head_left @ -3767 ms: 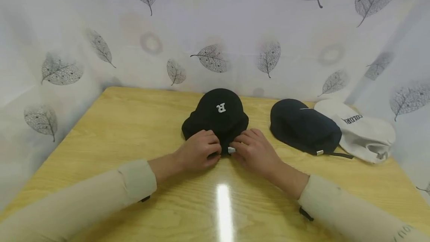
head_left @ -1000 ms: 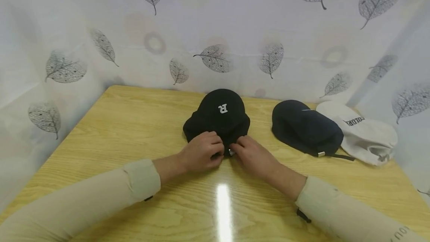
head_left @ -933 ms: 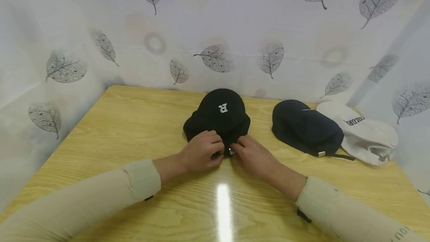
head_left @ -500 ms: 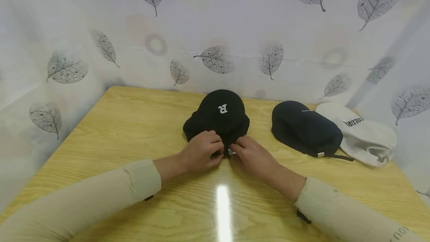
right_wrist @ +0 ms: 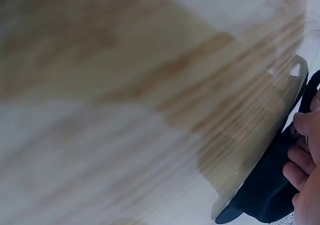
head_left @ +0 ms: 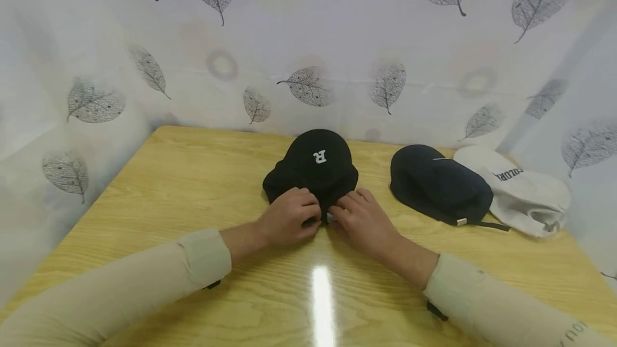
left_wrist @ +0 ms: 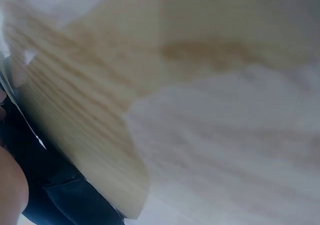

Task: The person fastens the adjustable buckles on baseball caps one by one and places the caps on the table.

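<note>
A black baseball cap (head_left: 318, 173) with a white letter R sits on the table in the middle of the head view, its back strap side toward me. My left hand (head_left: 291, 217) holds the near edge of this cap with curled fingers. Just right of it, my right hand (head_left: 365, 225) pinches the strap by a small silver buckle (head_left: 330, 218), which the fingers partly cover. The right wrist view has the thumb and fingers (right_wrist: 300, 160) bent around the strap and buckle at its right edge. In the left wrist view, dark cap fabric (left_wrist: 65, 185) fills the lower left corner.
To the right lies a navy cap (head_left: 436, 186) with a loose strap and silver buckle. It overlaps a white cap (head_left: 525, 191) with dark lettering. Behind the wooden table (head_left: 202, 175) hangs a leaf-patterned curtain (head_left: 337, 31).
The right hand's fingers have shifted at the strap, with the knuckles now higher and more of the buckle covered. The left hand and the caps stay in place.
</note>
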The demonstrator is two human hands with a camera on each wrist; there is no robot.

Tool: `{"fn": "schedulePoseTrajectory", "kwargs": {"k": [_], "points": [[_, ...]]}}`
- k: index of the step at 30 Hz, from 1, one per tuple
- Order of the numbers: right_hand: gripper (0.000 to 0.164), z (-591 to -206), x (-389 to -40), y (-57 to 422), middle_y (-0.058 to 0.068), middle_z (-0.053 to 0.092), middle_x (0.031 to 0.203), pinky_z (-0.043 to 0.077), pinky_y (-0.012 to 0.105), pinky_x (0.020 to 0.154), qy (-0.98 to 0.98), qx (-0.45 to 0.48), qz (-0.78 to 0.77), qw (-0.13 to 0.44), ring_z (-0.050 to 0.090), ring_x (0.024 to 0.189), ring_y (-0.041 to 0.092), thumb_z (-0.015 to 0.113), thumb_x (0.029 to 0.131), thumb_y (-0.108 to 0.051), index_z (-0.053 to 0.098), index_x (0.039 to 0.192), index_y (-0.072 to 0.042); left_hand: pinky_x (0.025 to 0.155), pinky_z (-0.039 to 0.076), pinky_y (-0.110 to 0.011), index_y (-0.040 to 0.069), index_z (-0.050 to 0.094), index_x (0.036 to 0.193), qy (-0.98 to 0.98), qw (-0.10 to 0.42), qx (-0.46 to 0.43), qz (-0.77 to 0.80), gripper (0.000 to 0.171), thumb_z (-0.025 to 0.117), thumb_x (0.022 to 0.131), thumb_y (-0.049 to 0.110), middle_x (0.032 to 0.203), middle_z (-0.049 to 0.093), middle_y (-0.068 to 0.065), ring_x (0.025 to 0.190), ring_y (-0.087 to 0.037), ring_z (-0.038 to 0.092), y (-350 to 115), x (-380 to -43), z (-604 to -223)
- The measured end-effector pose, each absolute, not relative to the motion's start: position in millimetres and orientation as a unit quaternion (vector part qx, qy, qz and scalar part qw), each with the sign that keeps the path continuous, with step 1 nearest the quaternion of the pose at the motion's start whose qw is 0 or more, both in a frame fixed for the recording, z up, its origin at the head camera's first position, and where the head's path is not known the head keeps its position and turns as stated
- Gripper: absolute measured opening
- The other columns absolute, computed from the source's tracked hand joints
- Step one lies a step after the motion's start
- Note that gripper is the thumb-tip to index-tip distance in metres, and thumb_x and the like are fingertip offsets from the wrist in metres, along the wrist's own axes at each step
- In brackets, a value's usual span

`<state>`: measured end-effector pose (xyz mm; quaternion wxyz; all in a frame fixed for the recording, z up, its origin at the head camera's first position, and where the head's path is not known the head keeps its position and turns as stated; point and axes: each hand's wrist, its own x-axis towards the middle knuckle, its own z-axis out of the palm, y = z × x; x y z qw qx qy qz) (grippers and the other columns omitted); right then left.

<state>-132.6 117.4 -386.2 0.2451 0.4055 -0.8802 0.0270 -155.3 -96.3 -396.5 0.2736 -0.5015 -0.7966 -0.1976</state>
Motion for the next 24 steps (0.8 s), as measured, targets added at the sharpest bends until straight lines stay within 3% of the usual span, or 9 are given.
{"fn": "schedulePoseTrajectory", "kwargs": {"k": [24], "points": [[0.024,-386.8,-132.4,114.8,0.001,0.063,0.089,0.041,0.037,0.079,-0.858,0.432,0.035,0.277,0.055,0.086,0.019,0.077,0.076,-0.024,0.069,0.096,-0.012,0.066,0.043,-0.023,0.015,0.065,0.073,-0.777,0.277,-0.52,-0.22,0.007,0.072,0.075,0.014,0.082,0.06,0.003,0.075,-0.011,0.052,-95.1,-155.3,-393.8]]}}
